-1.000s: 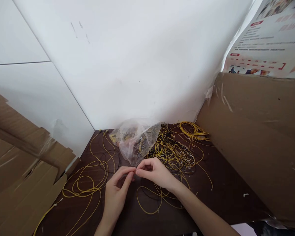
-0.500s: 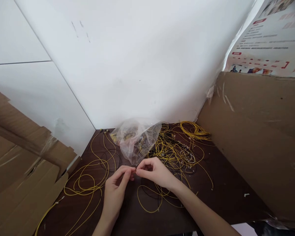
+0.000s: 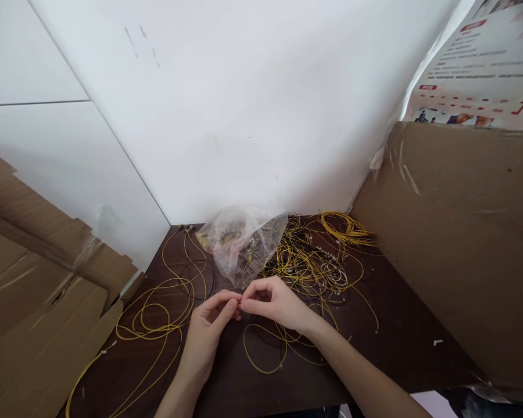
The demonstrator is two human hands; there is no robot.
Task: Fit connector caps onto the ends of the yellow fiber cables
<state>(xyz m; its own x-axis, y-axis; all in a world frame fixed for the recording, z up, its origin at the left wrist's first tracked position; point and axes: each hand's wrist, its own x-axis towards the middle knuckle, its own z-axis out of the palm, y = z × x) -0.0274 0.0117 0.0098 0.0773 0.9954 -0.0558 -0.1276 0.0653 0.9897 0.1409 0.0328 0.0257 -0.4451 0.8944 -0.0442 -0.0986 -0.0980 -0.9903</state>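
My left hand (image 3: 211, 328) and my right hand (image 3: 275, 302) meet fingertip to fingertip over the dark table. Each is closed in a pinch, and what sits between the fingers is too small to make out. Just behind them lies a clear plastic bag (image 3: 239, 261) with small yellowish pieces in it. A tangle of yellow and black wires (image 3: 307, 264) spreads right of the bag, some running under my right forearm. Loose loops of yellow wire (image 3: 157, 334) lie to the left of my left hand.
A coiled bundle of yellow wire (image 3: 346, 228) rests at the back right. Cardboard panels stand at the left (image 3: 47, 278) and right (image 3: 457, 232), with a white wall (image 3: 244, 116) behind. A small white bit (image 3: 437, 342) lies on the dark tabletop (image 3: 401, 354).
The view has shifted slightly. My left hand has come a little closer to my right, and both stay pinched together at the same spot. The wires lie as before.
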